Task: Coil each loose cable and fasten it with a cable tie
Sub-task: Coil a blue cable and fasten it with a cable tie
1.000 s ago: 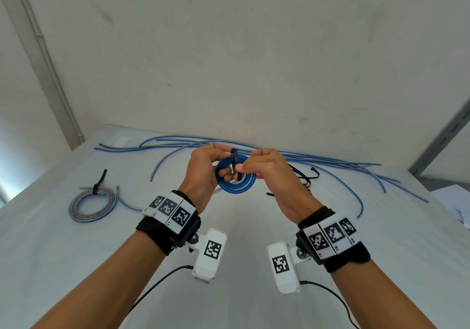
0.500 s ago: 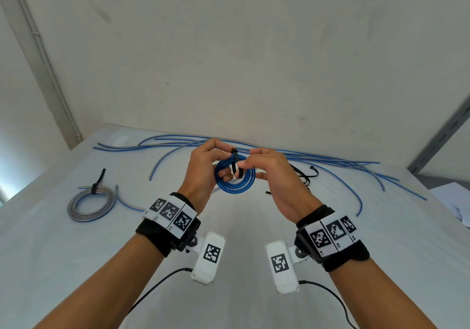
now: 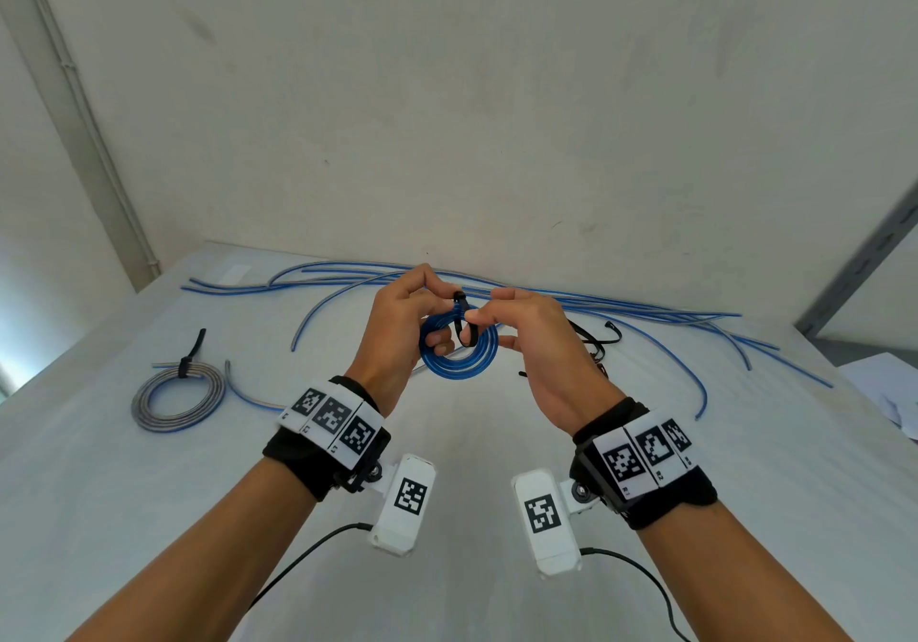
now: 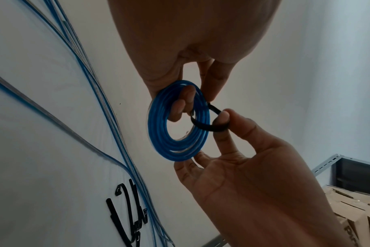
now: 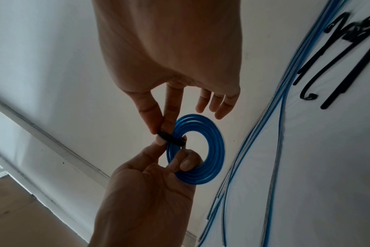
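Above the table I hold a blue cable coil [image 3: 457,366]. My left hand [image 3: 437,328] grips its left side, with fingers hooked through the coil's opening [image 4: 181,103]. A black cable tie [image 3: 466,331] loops around the coil's strands near the top. My right hand [image 3: 484,328] pinches the tie's loop [image 4: 203,127] between thumb and forefinger, and its other fingers are spread. The right wrist view shows the same pinch on the tie [image 5: 171,138] beside the coil [image 5: 213,150].
A grey coil [image 3: 176,400] bound with a black tie lies at the left of the table [image 3: 447,592]. Several loose blue cables [image 3: 621,306] run along the back edge. Spare black ties [image 3: 598,341] lie behind my right hand. White paper [image 3: 889,388] sits at the right.
My right hand has drawn slightly to the right and spread its lower fingers, so the tie's loop shows wider around the coil. My left hand keeps its grip.
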